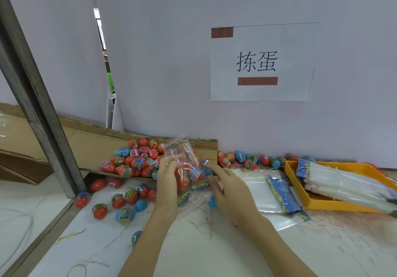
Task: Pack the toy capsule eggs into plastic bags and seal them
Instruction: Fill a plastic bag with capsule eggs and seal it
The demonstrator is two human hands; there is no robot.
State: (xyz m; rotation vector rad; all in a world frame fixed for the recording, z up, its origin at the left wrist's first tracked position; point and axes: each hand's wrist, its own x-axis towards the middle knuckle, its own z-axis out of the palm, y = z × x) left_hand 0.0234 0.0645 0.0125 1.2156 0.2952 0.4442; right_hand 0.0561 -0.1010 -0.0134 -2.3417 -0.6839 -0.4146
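The left hand [169, 169] holds a clear plastic bag [184, 165] upright above the desk [214, 244], its grip closed on the bag's side. The bag already holds several capsule eggs, too crowded to count. The right hand [227, 188] hovers just beside the bag, fingers spread and empty. Filling looks nearly done, so the next move probably calls for gathering the neck and sealing it. I count 1 heap of eggs [137, 160] on cardboard, about 9 loose eggs [100, 211] on the desk, and 1 orange tray [290, 169] of bags.
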